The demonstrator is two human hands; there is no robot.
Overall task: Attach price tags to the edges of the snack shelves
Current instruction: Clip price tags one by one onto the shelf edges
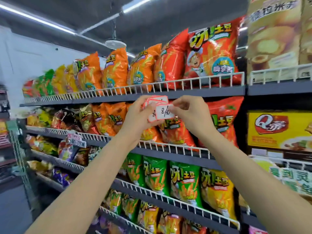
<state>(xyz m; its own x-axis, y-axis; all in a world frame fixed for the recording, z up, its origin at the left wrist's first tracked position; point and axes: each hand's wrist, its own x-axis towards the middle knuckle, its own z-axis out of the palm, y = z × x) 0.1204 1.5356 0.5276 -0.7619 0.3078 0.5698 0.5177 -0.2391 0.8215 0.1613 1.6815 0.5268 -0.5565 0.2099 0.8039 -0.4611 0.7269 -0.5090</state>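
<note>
My left hand point(135, 115) grips a small stack of white price tags with red borders point(156, 100), held up just below the dark edge of the top snack shelf point(202, 93). My right hand point(189, 112) pinches the front tag point(164, 112), which bears handwritten numbers, at its right end. Both hands are raised in front of the second row of orange snack bags. The dark edge of the second shelf point(168, 153) runs below my wrists.
White wire rails point(185, 81) front each shelf. Orange, red, green and yellow snack bags fill the rows. Some tags point(76, 140) hang on the second shelf rail at left. Yellow boxes point(278, 129) stand on the right-hand unit.
</note>
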